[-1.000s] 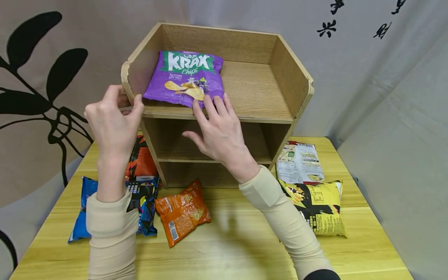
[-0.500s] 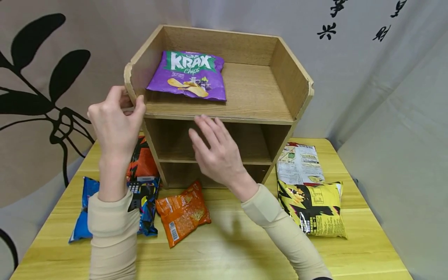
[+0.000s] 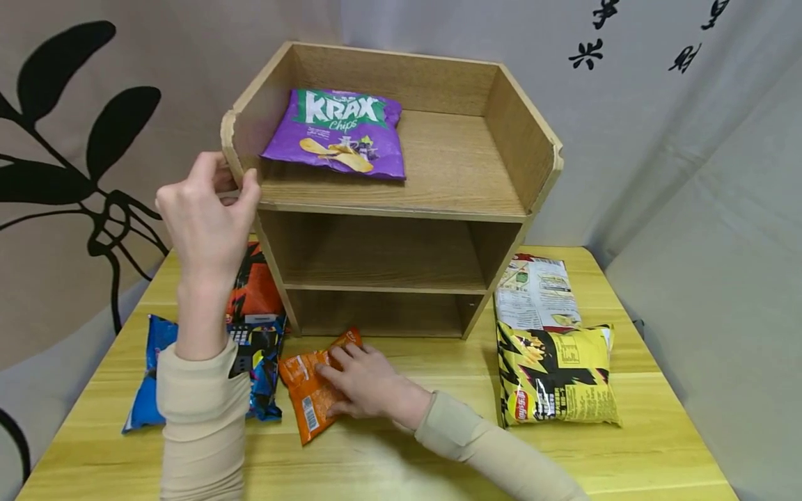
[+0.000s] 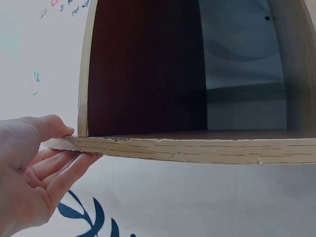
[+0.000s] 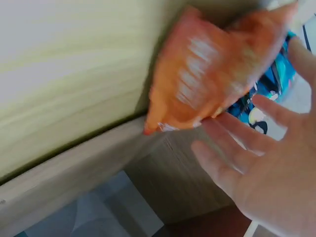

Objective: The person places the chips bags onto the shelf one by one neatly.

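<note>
My left hand (image 3: 209,216) grips the front edge of the left side panel of a three-level wooden shelf (image 3: 451,160). In the left wrist view, the thumb lies above that panel's edge (image 4: 187,150) and the fingers beneath it. My right hand (image 3: 366,390) is at an orange snack bag (image 3: 307,393) on the table in front of the shelf, covering its right part. The right wrist view shows relaxed, spread fingers with fingertips right at the rim of the bag (image 5: 207,79). A purple Krax chips bag (image 3: 344,132) lies on the top level, toward the left.
Left of the shelf lie a blue snack bag (image 3: 266,372) and a red-and-black bag (image 3: 257,289), partly behind my left arm. On the right are a yellow-and-black chips bag (image 3: 564,372) and a white-backed bag (image 3: 539,292). A printed curtain (image 3: 677,160) hangs behind the table.
My right hand has left the purple chips bag, which sits slightly farther back, and moved down to the orange snack bag. My left hand keeps its hold on the shelf.
</note>
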Available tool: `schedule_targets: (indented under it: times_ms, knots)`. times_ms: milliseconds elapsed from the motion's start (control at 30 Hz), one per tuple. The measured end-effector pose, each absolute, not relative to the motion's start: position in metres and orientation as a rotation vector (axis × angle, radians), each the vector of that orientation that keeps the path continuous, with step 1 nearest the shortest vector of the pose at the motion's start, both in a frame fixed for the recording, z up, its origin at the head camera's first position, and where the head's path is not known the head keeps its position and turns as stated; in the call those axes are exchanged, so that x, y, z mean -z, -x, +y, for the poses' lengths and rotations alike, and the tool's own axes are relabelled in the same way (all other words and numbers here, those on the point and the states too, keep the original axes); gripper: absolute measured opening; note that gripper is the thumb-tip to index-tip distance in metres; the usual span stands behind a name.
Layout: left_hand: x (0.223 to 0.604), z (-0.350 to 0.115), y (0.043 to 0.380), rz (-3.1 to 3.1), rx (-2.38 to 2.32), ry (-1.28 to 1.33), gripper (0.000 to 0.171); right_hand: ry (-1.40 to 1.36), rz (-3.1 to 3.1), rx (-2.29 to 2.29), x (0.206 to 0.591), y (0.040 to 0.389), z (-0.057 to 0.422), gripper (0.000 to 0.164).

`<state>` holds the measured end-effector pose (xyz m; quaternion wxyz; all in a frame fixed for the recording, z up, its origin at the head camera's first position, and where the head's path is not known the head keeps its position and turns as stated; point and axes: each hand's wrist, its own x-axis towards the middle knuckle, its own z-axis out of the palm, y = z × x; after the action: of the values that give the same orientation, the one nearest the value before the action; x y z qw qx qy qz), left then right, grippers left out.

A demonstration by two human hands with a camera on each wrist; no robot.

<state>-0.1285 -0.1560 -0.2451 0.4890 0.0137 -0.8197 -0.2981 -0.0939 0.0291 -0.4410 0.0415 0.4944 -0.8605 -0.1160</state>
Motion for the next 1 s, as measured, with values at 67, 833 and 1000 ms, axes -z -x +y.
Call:
schedule_targets:
  times_ms: [67, 833, 1000]
  knots:
    - [0.245, -0.156, 0.129, -1.982, 0.740, -0.037, 0.026, -1.529, -2.635, 0.408, 0.445, 0.092, 0.028, 0.068]
    - [0.247, -0.156, 0.131, -1.986, 0.713, -0.045, 0.027, -1.570, -2.589, 0.390, 0.440, 0.092, 0.030, 0.053]
    - [0.247, -0.155, 0.131, -1.979, 0.728, -0.064, 0.026, -1.570, -2.588, 0.353, 0.426, 0.096, 0.033, 0.045]
